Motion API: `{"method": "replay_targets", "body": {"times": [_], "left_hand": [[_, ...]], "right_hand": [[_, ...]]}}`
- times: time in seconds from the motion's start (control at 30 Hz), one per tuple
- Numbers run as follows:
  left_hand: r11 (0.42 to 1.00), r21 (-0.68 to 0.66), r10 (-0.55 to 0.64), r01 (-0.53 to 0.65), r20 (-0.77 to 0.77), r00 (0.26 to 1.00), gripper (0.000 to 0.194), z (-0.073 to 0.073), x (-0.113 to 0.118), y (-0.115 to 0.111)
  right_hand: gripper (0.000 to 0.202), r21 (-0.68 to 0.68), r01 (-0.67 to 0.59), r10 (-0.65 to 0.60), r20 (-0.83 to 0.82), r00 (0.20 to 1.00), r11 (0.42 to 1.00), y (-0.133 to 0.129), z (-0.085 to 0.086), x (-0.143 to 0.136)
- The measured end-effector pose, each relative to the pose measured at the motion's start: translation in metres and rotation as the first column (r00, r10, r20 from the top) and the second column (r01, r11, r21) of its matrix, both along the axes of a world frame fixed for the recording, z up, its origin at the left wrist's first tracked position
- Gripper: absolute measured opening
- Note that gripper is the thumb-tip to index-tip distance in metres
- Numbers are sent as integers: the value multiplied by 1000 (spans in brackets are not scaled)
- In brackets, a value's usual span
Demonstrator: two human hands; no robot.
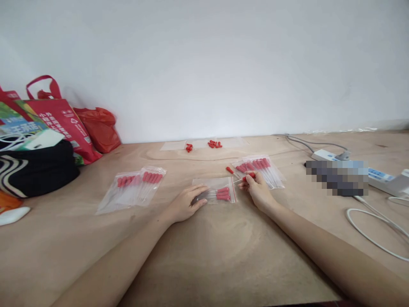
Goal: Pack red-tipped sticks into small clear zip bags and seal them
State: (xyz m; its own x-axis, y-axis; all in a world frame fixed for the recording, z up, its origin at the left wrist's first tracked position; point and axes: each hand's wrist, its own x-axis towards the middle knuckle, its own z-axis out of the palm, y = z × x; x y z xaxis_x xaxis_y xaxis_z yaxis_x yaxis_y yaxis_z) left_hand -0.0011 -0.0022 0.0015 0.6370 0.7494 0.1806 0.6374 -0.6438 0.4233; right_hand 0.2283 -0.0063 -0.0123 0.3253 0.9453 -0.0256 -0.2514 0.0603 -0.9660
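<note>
A clear zip-lock bag (211, 184) lies flat in front of me, its red-lined opening facing right. Several glass droppers with red rubber bulbs (223, 194) are inside it, bulbs toward the opening. My left hand (187, 204) grips the bag's left end, with fingers on top and the thumb along the near edge. Just past the opening, my right hand (258, 192) pinches another dropper (249, 176) by its red bulb, the glass tip pointing left at the bag's mouth. A loose dropper (229, 169) lies behind the bag, partly hidden by the right hand.
Filled dropper bags lie at left (128, 192) and right (260, 166). Loose red bulbs (215, 144) sit on plastic by the wall. A black bag (41, 170) and red shopping bag (65, 123) stand left; a power strip (378, 175), a pixelated object (337, 177) and cables are right.
</note>
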Motion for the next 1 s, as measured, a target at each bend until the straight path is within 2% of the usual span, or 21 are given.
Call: {"method": "replay_targets", "body": {"times": [0.1,0.2,0.37,0.5,0.6,0.77,1.0], "left_hand": [[1000,4,4,-4,-5,1000,38,-1,-1,0],[1000,2,5,-5,-3,1000,38,-1,0,0],[1000,1,-20,20,26,999,38,1,1,0],[1000,-9,-17,18,26,1000,38,1,1,0],[1000,-12,-17,17,21,1000,39,1,1,0],[1000,-5,1,-1,12,1000,40,2,1,0],[1000,-11,9,-9,-4,1000,41,3,2,-1]], "right_hand": [[9,-21,17,-18,-44,999,1000,-1,1,-1],[20,9,14,-13,-101,995,1000,-2,-1,-7],[34,-3,-73,73,-34,997,997,-3,-4,-21],[31,-46,-191,192,7,981,980,-2,-4,-22],[24,-79,-229,227,-28,973,970,0,-1,-18],[24,-99,-167,160,-76,984,981,1,3,-16],[22,-105,-126,135,91,987,987,5,2,-23]]}}
